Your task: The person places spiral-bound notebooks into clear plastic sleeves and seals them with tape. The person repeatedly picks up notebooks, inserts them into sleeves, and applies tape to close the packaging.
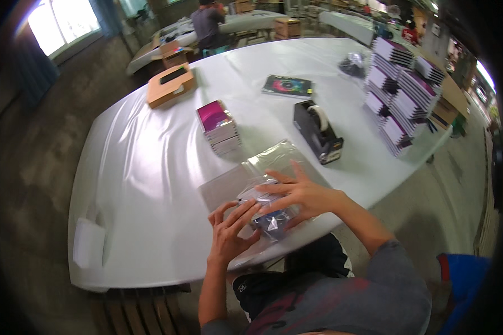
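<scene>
1. Presently, the fingers of the left hand [229,231] are bent against the left side of a clear-wrapped packet [275,222]; whether its film is pinched cannot be told.
2. The fingers of the right hand [304,195] are spread across the packet's top; a firm grasp cannot be confirmed.
3. Creasing or tearing of the film is judged possible, should it be pulled unevenly between the hands.
4. Both palms are turned mainly downward, with the two sets of fingertips brought close together over the packet.
5. The left forearm [212,290] is held nearly upright from the lower edge; the right forearm [366,220] is slanted in from the lower right.
6. The packet is placed over larger clear plastic sheets [229,181], near the person's edge of the white table [134,223]; slipping could be caused by slick surfaces.
7. The black tape dispenser [314,137], sited beyond the right hand, could be knocked by a wide forward sweep.
</scene>
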Demonstrator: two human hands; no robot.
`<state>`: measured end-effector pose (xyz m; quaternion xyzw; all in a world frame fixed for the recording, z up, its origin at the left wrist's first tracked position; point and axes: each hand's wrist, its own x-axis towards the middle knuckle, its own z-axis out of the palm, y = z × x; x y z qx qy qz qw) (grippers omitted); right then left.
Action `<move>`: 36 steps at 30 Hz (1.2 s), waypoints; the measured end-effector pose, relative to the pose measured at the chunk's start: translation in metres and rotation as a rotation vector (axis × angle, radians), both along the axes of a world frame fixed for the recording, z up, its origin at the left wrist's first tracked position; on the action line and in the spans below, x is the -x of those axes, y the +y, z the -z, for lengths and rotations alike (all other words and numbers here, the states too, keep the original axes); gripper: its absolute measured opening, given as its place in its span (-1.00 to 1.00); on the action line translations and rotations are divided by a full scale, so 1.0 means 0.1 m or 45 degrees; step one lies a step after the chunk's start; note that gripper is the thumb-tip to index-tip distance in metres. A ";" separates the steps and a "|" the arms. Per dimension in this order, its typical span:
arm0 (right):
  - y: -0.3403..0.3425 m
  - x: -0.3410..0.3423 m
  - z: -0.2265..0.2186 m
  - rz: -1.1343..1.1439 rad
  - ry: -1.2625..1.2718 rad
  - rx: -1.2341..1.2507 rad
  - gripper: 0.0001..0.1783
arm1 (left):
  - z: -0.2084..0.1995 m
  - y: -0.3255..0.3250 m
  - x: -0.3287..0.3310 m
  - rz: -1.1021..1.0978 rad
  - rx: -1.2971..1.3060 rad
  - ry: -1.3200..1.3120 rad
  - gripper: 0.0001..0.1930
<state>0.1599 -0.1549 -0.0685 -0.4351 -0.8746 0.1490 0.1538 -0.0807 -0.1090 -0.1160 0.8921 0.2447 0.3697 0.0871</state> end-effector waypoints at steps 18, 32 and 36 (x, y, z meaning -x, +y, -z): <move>0.79 -0.13 0.10 0.095 1.041 0.969 -0.27 | -0.50 0.12 -0.16 0.248 -0.002 0.383 -0.33; 0.70 -0.31 -0.10 0.734 1.334 -0.357 -0.66 | -0.49 0.14 -0.12 0.196 0.117 0.462 -0.32; 0.33 -1.32 0.05 1.421 0.320 -0.789 -0.63 | -0.45 0.20 -0.10 0.249 0.202 0.442 -0.29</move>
